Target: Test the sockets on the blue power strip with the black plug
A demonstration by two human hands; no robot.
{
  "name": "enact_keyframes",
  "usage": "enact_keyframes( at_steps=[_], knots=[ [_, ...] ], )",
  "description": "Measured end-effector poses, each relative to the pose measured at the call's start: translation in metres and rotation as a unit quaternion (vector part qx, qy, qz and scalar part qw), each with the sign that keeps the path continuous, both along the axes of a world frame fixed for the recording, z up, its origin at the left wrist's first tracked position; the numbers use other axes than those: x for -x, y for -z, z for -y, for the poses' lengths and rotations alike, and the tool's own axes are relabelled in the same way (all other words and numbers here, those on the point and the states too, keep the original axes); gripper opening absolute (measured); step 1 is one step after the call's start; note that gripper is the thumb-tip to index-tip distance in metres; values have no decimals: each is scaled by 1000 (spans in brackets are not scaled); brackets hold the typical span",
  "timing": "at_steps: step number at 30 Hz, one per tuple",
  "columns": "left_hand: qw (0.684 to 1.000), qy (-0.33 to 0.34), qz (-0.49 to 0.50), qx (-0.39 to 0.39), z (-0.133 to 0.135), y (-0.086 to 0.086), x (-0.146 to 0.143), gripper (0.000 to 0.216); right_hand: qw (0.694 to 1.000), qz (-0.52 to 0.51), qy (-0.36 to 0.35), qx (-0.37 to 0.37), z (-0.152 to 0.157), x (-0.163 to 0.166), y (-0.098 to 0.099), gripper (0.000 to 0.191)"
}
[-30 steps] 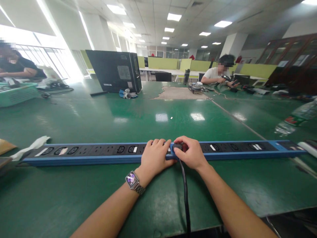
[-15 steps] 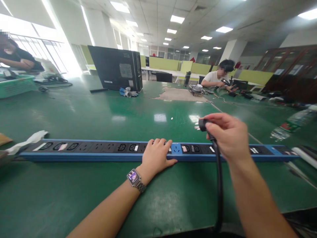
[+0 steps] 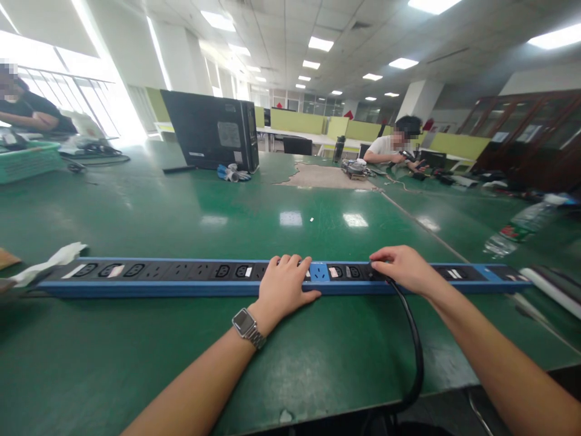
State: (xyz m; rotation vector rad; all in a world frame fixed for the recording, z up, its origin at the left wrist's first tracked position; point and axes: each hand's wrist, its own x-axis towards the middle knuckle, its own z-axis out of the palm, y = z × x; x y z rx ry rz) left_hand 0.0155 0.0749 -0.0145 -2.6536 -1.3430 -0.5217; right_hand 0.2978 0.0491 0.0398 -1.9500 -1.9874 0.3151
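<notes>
A long blue power strip (image 3: 181,277) with black sockets lies across the green table (image 3: 227,206) in front of me. My left hand (image 3: 284,284), a watch on its wrist, rests on the strip's middle with curled fingers pressing down, just left of a blue socket (image 3: 320,272). My right hand (image 3: 403,267) is closed on a black plug at the strip, a few sockets to the right of the blue one. The plug is mostly hidden under my fingers. Its black cable (image 3: 415,357) loops down over the table's near edge.
A black computer case (image 3: 211,128) stands at the back, with blue-and-white items beside it. A clear plastic bottle (image 3: 521,227) lies at the right. White cloth (image 3: 49,261) sits at the strip's left end. One person sits far left by a green basket (image 3: 27,163), another at the back right.
My right hand pulled the black plug out of the blue socket, lifted it, then brought it down onto the strip further right. My left hand stayed on the strip.
</notes>
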Motion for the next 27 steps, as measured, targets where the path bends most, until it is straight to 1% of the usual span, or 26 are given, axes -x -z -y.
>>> enact_keyframes(
  at_steps=[3,6,10,12,13,15,18,19,21,22,24,27],
  knots=[
    [1000,1,-1,-1,0,0,0,69,998,55,-12,7,-4,7,-2,28],
    [1000,2,-2,1,0,0,0,69,996,83,-10,10,-4,12,-4,27],
    [1000,-1,-5,3,0,-2,-1,68,981,182,57,35,-1,18,-3,36],
    [1000,-2,-6,4,1,-2,-1,68,974,213,66,41,1,20,-7,36],
    [1000,-3,-6,5,1,-3,-1,68,975,213,61,34,3,20,-12,34],
    [1000,-3,-8,7,1,-4,-1,68,981,184,62,-12,8,18,-30,33],
    [1000,-5,-12,10,1,-4,-1,67,981,114,106,-115,18,5,-69,35],
    [1000,-6,-14,10,0,-4,-1,67,978,104,121,-135,21,-2,-80,35],
    [1000,-5,-16,10,0,-4,-1,68,973,111,145,-139,25,-19,-96,34],
    [1000,-4,-17,10,0,-4,-1,68,972,123,154,-126,26,-30,-98,33],
    [1000,-3,-16,9,0,-3,-1,67,972,157,155,-80,23,-54,-92,30],
    [1000,-4,-14,8,1,-4,-1,67,975,199,100,17,17,-92,-66,23]
  ],
)
